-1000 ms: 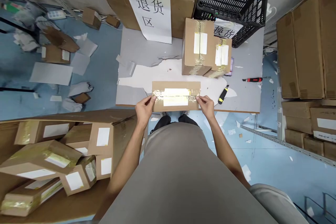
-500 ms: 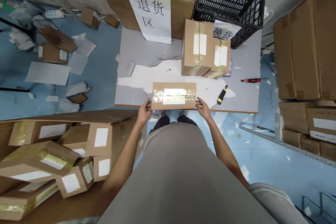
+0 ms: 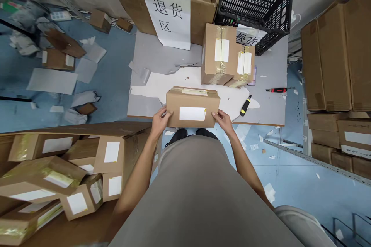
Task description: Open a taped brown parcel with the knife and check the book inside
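Note:
A brown cardboard parcel (image 3: 193, 104) with a white label on its near face and tape along its top stands at the near edge of the grey table (image 3: 156, 52). My left hand (image 3: 160, 120) grips its lower left corner. My right hand (image 3: 223, 119) grips its lower right corner. The parcel is tipped so the labelled side faces me.
Two taped boxes (image 3: 223, 54) stand further back on the table, with a black crate (image 3: 255, 4) and a large labelled carton (image 3: 174, 0) behind. A black-yellow knife (image 3: 245, 105) and a red knife (image 3: 276, 90) lie at the right. A bin of parcels (image 3: 58, 170) sits at my left; stacked cartons (image 3: 336, 54) fill the right.
The parcel lay flat with its taped top up; now both hands have tipped it onto its edge, and a side with a white label faces me.

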`<state>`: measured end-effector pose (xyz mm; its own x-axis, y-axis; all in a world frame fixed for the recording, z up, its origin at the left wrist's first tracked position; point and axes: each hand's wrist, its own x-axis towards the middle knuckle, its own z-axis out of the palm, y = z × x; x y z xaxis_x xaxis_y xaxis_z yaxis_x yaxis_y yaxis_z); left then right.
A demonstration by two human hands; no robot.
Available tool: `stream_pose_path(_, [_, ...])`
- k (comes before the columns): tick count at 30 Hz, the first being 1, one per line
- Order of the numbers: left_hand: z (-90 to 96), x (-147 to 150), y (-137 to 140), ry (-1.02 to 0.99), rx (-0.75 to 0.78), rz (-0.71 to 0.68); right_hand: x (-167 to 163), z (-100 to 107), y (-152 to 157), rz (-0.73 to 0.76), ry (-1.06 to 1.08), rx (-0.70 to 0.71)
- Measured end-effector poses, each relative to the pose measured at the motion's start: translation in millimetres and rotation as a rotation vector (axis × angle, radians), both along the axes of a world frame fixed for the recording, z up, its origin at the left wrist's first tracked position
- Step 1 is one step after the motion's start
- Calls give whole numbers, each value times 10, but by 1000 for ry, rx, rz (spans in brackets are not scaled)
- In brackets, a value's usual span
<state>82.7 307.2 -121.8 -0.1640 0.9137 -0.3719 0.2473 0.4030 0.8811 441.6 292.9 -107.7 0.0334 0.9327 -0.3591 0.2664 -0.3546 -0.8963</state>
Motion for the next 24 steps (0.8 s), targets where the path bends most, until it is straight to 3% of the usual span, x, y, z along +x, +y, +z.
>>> stream_pose_path(3, [14, 78, 133, 30, -103, 12, -68, -4, 101, -42, -89, -48])
stream_pose_path(7, [-116, 183, 232, 63, -234, -2, -131, -170, 211, -29, -256, -143])
stream_pose_path(11, [-207, 126, 109, 15, -180, 41, -102, -267, 116, -72, -239, -130])
stream_pose_path(15, [-150, 69, -110, 23, -172, 52, -106, -293, -75, -110, -154, -121])
stream_pose_path(19, [167, 278, -231, 109, -173, -128, -42, -317, -144, -153, 15, -114])
stream_pose_path(24, [907, 789, -272, 282, -167, -378, 327, -363, -176, -293, 145, -185])
